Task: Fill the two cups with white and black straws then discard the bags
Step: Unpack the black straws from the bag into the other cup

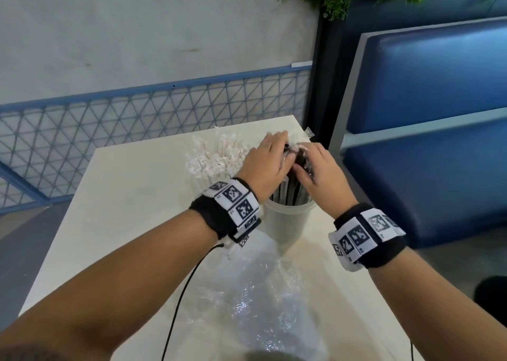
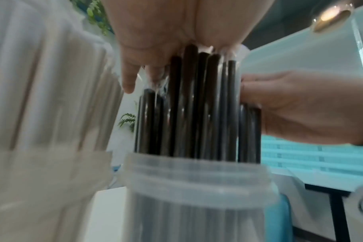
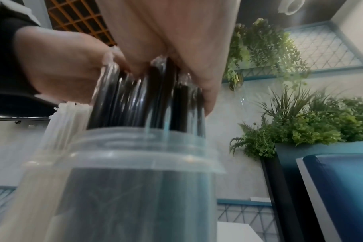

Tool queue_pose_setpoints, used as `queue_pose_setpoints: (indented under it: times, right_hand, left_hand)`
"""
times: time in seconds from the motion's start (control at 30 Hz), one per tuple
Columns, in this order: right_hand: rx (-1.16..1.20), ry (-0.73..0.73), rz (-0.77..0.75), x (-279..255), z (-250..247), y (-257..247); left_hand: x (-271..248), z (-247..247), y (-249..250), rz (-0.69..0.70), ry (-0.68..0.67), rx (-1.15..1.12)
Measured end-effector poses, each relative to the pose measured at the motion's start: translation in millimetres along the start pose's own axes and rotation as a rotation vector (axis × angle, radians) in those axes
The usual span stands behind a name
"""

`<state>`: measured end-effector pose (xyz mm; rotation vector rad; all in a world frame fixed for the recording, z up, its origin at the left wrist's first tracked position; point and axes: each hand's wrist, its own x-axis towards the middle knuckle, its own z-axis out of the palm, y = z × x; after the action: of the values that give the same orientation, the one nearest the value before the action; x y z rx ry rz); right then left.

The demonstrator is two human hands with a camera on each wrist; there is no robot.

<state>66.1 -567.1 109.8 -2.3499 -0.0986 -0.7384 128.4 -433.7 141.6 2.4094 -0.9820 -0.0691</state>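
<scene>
A translucent cup (image 1: 285, 223) (image 2: 197, 188) (image 3: 135, 180) stands on the pale table (image 1: 123, 210), packed with upright black straws (image 1: 286, 194) (image 2: 189, 106) (image 3: 139, 106). Both hands meet over the straw tops. My left hand (image 1: 263, 163) (image 2: 155, 32) (image 3: 62, 65) wraps them from the left, thumb against the bunch. My right hand (image 1: 318, 168) (image 2: 300, 106) (image 3: 176, 32) curls over them from the right. White straws (image 1: 216, 157) (image 2: 41, 81) fill a second cup (image 2: 41, 180) just behind and left. Thin clear film clings to the black straw tops.
An empty crumpled clear bag (image 1: 260, 300) lies on the table in front of the cup. A scrap of clear plastic (image 1: 309, 131) sits at the far edge. A blue padded bench (image 1: 425, 114) stands to the right, and a blue mesh fence (image 1: 137, 119) behind.
</scene>
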Motion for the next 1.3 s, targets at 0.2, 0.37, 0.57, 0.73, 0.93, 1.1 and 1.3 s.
queue_pose_setpoints:
  times: [0.2,0.37,0.57,0.73,0.93,1.1,1.3]
  right_hand:
    - [-0.09,0.019,-0.102,7.5,-6.5,-6.2]
    - [-0.318,-0.121,-0.086,1.7,13.2,5.3]
    - [0.185,0.035,0.121,-3.5,-17.0,9.3]
    - [0.408,-0.271,0.387,-9.6,-2.7,11.5]
    - [0.311,-0.06,0.279,-2.6,3.7,9.4]
    - [0.403,0.044,0.136,9.8,-9.4,7.8]
    - [0.417,0.147,0.24,10.9,-7.3,11.5]
  left_hand:
    - [0.8,-4.8,7.0,0.011,0.118,-0.122]
    - [1.8,5.8,11.5,-0.092,-0.012,-0.011]
    - [-15.9,0.2,-8.0,-0.095,0.031,-0.406]
    - [-19.7,19.3,-26.7,-0.173,-0.051,-0.493]
    - [-6.9,25.8,-32.0,-0.223,0.146,-0.636]
    - [-0.4,5.7,-16.9,-0.057,0.311,-0.766]
    - [-4.0,2.0,-21.0,-0.11,0.168,-0.683]
